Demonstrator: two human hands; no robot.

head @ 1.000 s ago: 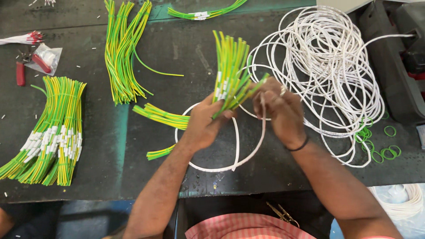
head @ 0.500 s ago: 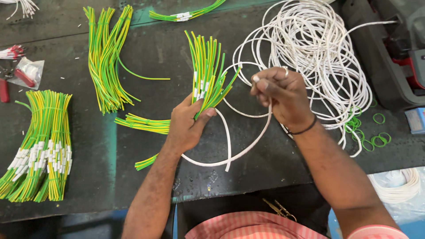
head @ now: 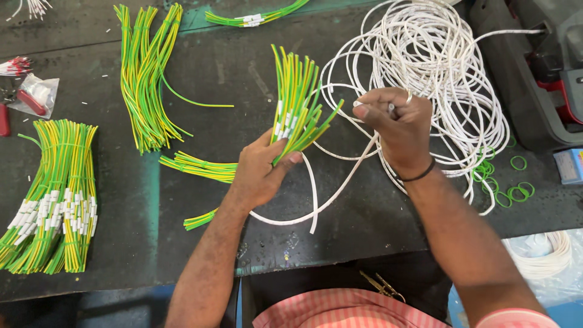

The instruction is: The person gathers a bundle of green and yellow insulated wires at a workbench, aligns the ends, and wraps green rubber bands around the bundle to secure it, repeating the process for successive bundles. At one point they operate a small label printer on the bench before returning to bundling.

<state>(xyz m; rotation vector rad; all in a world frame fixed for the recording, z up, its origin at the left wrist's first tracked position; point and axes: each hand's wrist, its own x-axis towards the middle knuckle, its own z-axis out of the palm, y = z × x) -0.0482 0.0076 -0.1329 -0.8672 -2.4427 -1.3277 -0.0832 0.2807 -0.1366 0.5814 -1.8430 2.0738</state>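
Held in the left hand [head: 258, 173], fingers closed around its lower part, is a bundle of green-and-yellow wires [head: 296, 100]; the bundle fans upward and slightly right above the dark workbench [head: 243, 67], its strands striped lengthwise in green and yellow and carrying small white sleeves near the grip (a few strands splay out to the right). Right hand [head: 395, 124] is closed, pinching the end of a white cord [head: 340, 182] between thumb and fingertips just right of the bundle; the cord loops down below both hands and back up into the large white coil [head: 437, 67] lying behind the right hand. Further bundles of the same wire lie on the bench: a sleeved stack [head: 51, 194] at far left, a loose sheaf [head: 146, 79] at upper left, a short bunch [head: 197, 165] just beside the left wrist; green rubber bands [head: 507, 182] lie scattered right of the coil.
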